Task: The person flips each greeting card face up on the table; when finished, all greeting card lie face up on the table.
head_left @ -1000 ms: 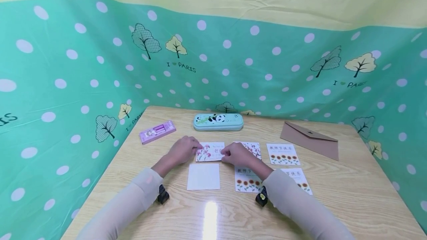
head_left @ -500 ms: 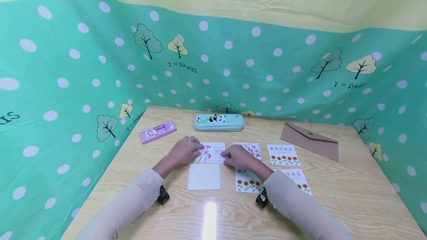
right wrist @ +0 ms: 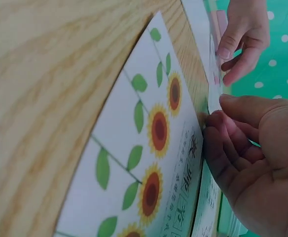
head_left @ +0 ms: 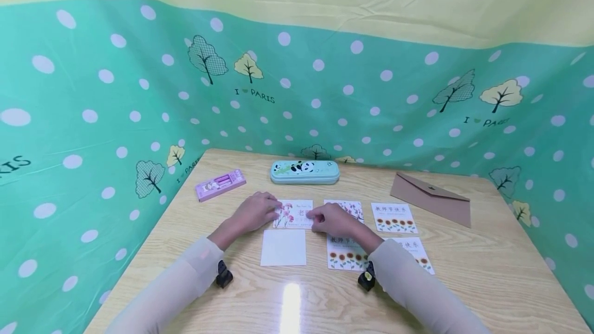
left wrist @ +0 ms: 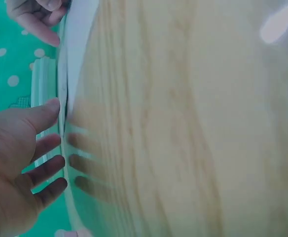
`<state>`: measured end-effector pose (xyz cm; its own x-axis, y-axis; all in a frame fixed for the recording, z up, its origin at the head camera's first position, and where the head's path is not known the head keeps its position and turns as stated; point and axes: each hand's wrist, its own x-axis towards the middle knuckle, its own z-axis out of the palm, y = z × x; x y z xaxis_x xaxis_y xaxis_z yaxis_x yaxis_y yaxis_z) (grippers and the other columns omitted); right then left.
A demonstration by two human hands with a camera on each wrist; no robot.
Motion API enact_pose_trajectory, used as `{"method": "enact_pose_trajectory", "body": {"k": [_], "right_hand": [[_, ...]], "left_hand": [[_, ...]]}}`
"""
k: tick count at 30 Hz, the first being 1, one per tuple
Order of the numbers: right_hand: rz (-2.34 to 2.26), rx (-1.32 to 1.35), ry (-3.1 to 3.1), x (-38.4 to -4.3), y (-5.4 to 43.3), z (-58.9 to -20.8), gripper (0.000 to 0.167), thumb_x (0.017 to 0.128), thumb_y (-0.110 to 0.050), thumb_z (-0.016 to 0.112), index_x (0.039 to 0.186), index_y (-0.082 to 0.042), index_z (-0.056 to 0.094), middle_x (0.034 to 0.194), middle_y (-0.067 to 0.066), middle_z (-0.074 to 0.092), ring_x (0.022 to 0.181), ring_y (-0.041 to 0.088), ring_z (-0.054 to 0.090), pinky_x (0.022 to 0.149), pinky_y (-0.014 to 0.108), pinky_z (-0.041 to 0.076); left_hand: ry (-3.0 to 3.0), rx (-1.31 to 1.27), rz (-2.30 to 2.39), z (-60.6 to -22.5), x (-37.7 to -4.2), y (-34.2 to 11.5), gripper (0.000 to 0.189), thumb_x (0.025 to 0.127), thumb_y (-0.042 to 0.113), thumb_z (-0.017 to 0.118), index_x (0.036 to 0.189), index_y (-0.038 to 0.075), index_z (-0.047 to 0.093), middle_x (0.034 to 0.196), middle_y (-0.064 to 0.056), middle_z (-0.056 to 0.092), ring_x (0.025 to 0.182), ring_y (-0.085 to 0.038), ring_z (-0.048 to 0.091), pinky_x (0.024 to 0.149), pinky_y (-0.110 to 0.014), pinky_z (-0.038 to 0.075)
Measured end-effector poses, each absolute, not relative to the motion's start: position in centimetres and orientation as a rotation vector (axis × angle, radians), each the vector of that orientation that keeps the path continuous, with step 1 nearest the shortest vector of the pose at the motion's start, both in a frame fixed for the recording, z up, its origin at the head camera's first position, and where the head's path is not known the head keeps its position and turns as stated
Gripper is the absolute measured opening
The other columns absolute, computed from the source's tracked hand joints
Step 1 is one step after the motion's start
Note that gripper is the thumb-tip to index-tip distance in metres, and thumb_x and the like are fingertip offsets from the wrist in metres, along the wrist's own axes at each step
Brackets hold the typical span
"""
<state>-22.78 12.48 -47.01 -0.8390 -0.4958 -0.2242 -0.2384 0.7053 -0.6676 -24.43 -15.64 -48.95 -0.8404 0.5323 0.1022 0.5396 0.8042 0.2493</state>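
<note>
A white greeting card with pink flowers (head_left: 290, 214) lies on the table between my two hands. At its left end is my left hand (head_left: 254, 211), fingertips touching the edge; in the left wrist view its fingers (left wrist: 48, 173) are spread and loosely bent. My right hand (head_left: 335, 219) has curled fingers and pinches the card's right edge between thumb and index finger. Just below lies a blank white card (head_left: 283, 248). Under the right forearm is a sunflower card (head_left: 344, 256), partly hidden. The right hand also covers part of a blossom card (head_left: 349, 207).
Further right lie two more sunflower cards, an upper one (head_left: 394, 217) and a lower one (head_left: 413, 249) partly under the sleeve. A brown envelope (head_left: 431, 197) rests at the right back. Behind the cards are a panda pencil tin (head_left: 304, 172) and a purple box (head_left: 220, 185).
The pink-flower card has slid slightly toward me, so its near edge now sits close to the blank card. Both hands have stayed at its ends, and the view has shifted a little.
</note>
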Motion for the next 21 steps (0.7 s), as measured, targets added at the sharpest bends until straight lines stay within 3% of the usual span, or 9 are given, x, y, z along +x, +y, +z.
{"method": "enact_pose_trajectory", "body": {"k": [8, 21], "right_hand": [[-1.009, -0.674, 2.511, -22.1, 12.4, -46.7, 0.033, 0.095, -0.017, 0.069, 0.127, -0.011, 0.071, 0.087, -0.007, 0.067, 0.075, 0.010, 0.059, 0.069, 0.024, 0.051], [-1.080, -0.586, 2.382, -20.1, 11.7, -48.1, 0.039, 0.094, -0.021, 0.071, 0.131, -0.012, 0.067, 0.075, -0.005, 0.066, 0.059, 0.010, 0.060, 0.057, 0.024, 0.049]], "left_hand": [[-3.042, -0.775, -0.541, -47.7, -21.6, -16.3, 0.039, 0.093, 0.032, 0.074, 0.128, 0.014, 0.071, 0.124, -0.008, 0.070, 0.117, -0.027, 0.064, 0.104, -0.046, 0.051], [-3.125, -0.755, -0.668, -46.7, -15.9, -16.6, 0.051, 0.082, 0.028, 0.084, 0.128, 0.011, 0.070, 0.115, -0.006, 0.068, 0.105, -0.020, 0.064, 0.093, -0.041, 0.056]]}}
